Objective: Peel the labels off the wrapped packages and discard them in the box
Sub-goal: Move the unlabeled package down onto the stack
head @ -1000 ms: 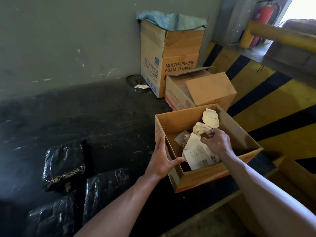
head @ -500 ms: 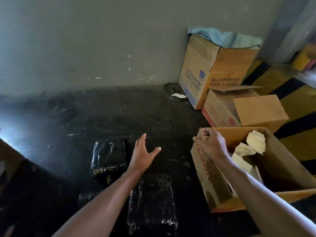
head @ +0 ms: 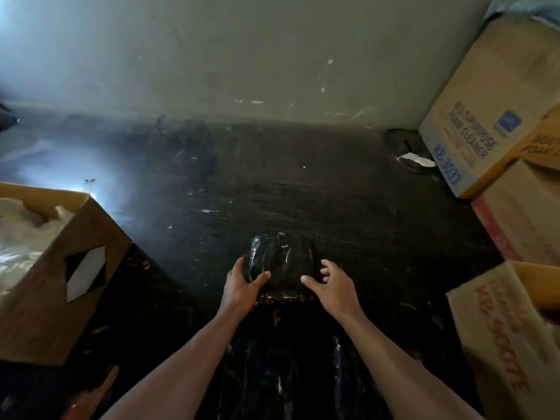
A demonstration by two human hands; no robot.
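Black-wrapped package (head: 281,265) on dark floor, both hands (head: 242,286) at its sides

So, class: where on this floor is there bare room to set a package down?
Free: the dark floor between the wall and the package, left box to foam cleaner box. Crowded: near the hands, where more packages lie.

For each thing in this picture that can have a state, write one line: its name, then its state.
Black wrapped package: lying flat on the floor, no label visible.
Left hand: open, touching the package's left edge.
Right hand: open, beside the package's right edge.
Left cardboard box: open-topped, holding white material.
Foam cleaner box: upright.
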